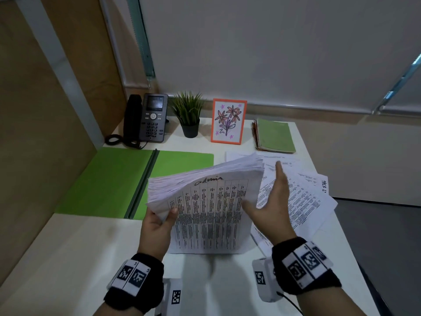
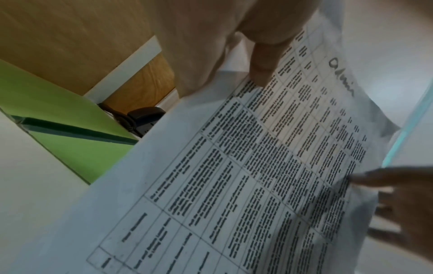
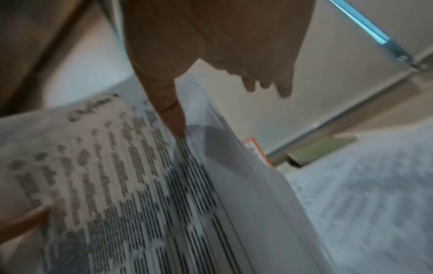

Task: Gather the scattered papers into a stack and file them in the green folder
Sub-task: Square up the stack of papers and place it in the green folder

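The left hand (image 1: 157, 224) grip pinches the paper stack (image 1: 209, 201) at its corner. The right hand (image 1: 271, 201) grip is spread, thumb touching the top sheet. The green folder (image 1: 109, 179) lies open on the desk (image 1: 68, 258).

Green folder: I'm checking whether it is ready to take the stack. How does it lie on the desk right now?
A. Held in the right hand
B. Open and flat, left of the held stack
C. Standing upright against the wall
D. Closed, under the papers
B: the green folder lies spread open and flat, spine showing, left of the paper stack that the left hand grips; the right hand holds nothing.
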### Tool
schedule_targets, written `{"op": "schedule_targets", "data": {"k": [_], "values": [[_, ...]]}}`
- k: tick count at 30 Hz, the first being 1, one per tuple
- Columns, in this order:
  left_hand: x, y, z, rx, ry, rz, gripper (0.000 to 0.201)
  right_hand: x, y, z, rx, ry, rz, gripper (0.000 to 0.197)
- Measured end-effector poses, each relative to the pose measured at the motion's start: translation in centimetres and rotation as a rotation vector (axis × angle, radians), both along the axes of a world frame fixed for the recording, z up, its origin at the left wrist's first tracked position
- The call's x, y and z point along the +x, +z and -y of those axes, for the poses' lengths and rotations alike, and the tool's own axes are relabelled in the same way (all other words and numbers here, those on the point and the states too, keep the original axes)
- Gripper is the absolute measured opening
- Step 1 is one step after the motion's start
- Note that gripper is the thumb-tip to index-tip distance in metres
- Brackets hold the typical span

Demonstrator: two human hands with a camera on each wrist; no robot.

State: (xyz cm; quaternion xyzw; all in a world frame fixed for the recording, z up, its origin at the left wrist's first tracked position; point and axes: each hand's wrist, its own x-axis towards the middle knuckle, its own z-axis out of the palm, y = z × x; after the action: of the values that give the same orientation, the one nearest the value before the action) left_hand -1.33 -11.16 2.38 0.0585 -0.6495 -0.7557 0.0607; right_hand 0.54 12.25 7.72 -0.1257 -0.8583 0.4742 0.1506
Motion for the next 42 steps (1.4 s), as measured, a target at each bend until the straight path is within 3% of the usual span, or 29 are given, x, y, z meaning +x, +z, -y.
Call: {"op": "schedule_targets", "data": {"k": [2,3,5,8,12,18,28,31,33,36,38,42], "values": [[0.1,0.4,-0.1,0.004,-0.023,-0.013,0.036,0.4,-1.0,-0.8,-0.221,0.124,0.168,0.105],[0.2,0.7,-0.2,0.007,-0.026,-0.024,0.035,0.5,-1.3,-1.0,-0.308,0.168,0.194,0.090],[0.4,1.2,-0.5,0.010,-0.023,-0.043,0.034,0.8,-1.6,-0.6,-0.435,0.179,0.132,0.054],[0.7,2.2,-1.3,0.032,0.014,-0.066,0.034,1.4,-1.8,0.7,-0.427,0.038,-0.082,0.037],[1.3,1.4,-2.1,-0.015,0.051,-0.072,0.034,2.7,-3.1,2.7,-0.396,-0.080,-0.212,0.038],[3.5,-2.2,-2.3,-0.325,-0.050,0.074,0.066,3.9,-6.5,3.1,-0.273,-0.012,-0.066,0.040],[1.2,-3.0,-1.2,-0.538,-0.086,0.137,0.041,2.8,-6.7,1.6,-0.282,0.025,0.057,0.026],[0.9,-1.8,-1.0,-0.551,-0.151,0.110,0.037,2.3,-5.5,-0.1,-0.321,0.107,0.187,0.021],[0.9,-1.6,-1.2,-0.565,-0.202,0.105,0.026,1.8,-5.5,-1.4,-0.328,0.120,0.325,0.028],[0.6,-2.2,-1.6,-0.563,-0.236,0.143,0.041,1.4,-6.7,-3.8,-0.318,-0.023,0.465,0.031],[0.3,-3.3,-1.7,-0.559,-0.229,0.196,0.042,1.2,-7.9,-5.8,-0.276,-0.227,0.500,0.035],[0.1,-4.9,-1.6,-0.553,-0.225,0.275,0.024,1.5,-9.6,-9.6,-0.156,-0.664,0.651,0.084]]}}
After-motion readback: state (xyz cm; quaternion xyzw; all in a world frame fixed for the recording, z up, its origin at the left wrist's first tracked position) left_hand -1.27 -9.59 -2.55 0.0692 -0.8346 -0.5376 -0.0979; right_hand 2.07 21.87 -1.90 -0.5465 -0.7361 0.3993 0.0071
